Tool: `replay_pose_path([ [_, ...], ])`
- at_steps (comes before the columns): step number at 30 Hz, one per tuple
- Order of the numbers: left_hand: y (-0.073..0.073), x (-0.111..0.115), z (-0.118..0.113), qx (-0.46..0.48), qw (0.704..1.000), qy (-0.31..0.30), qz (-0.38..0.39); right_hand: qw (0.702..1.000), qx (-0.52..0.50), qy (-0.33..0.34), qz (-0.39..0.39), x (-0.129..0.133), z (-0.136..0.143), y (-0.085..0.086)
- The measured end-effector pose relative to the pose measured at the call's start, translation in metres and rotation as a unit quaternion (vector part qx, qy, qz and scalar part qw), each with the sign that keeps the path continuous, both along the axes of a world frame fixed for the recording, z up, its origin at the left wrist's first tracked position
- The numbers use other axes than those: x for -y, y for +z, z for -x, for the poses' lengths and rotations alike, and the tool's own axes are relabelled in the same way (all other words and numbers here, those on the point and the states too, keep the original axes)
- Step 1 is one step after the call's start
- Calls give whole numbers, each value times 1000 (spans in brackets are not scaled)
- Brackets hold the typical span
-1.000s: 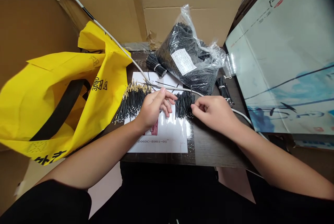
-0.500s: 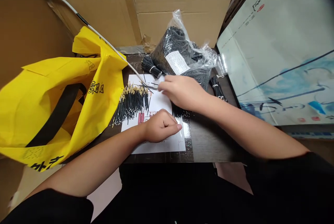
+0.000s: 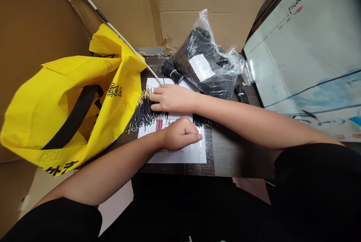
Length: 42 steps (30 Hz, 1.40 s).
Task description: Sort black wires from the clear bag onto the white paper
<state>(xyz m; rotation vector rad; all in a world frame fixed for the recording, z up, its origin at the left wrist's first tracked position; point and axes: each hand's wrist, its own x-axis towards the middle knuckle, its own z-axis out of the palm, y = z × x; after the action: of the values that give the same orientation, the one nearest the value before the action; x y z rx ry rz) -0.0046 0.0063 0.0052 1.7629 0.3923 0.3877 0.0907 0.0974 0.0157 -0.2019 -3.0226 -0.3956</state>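
Short black wires with gold-coloured tips lie in a heap (image 3: 143, 112) on a white printed sheet (image 3: 194, 153). My right hand (image 3: 173, 99) rests over the right end of this heap, fingers stretched out and slightly apart, touching the wires. Closer to me, my left hand (image 3: 182, 133) is closed in a fist over the sheet, thumb pointing right. Whatever its fingers may hold is hidden. More loose black wires (image 3: 201, 121) show behind the left fist, partly covered by my right forearm.
A yellow bag (image 3: 124, 72) gapes at left. Behind my hands stand a clear plastic bag (image 3: 194, 42) full of black wires and a tied wire bundle (image 3: 171, 70). Another bundle (image 3: 241, 93) lies to the right. A white cable (image 3: 124, 40) slants down; cardboard (image 3: 208, 20) walls the back.
My right hand has moved left, from beside the white cable's lower end onto the wire heap, and its fingers have spread. My left fist keeps its place. The view has shifted slightly.
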Motion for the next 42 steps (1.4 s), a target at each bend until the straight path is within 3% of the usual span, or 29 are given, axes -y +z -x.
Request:
replay_pose_path([
  [8,-4,1,-1,-10,1000,18,0,999,0,51,-13,-1,-2,0],
  [14,-2,1,-1,1,1000,7,-2,998,-54,19,-4,6,-4,4],
  [17,1,1,-1,2,1000,24,8,994,-105,-21,12,11,-4,15],
  [20,1,1,-1,8,997,70,30,982,-153,-87,74,18,-12,39],
  [23,-3,-1,-3,30,982,159,96,957,-178,-126,191,25,-35,72],
  [26,-9,-4,-5,80,932,292,199,922,-144,-125,337,28,-67,94],
  [29,-13,-7,-5,124,890,358,253,887,-138,-171,406,27,-93,95],
  [31,-13,-7,-3,147,892,352,241,873,-144,-192,426,23,-101,87],
  [36,-12,-5,-3,130,933,288,175,860,-148,-186,452,16,-96,69],
  [42,-13,1,-7,103,949,265,135,849,-105,-204,476,14,-91,77],
])
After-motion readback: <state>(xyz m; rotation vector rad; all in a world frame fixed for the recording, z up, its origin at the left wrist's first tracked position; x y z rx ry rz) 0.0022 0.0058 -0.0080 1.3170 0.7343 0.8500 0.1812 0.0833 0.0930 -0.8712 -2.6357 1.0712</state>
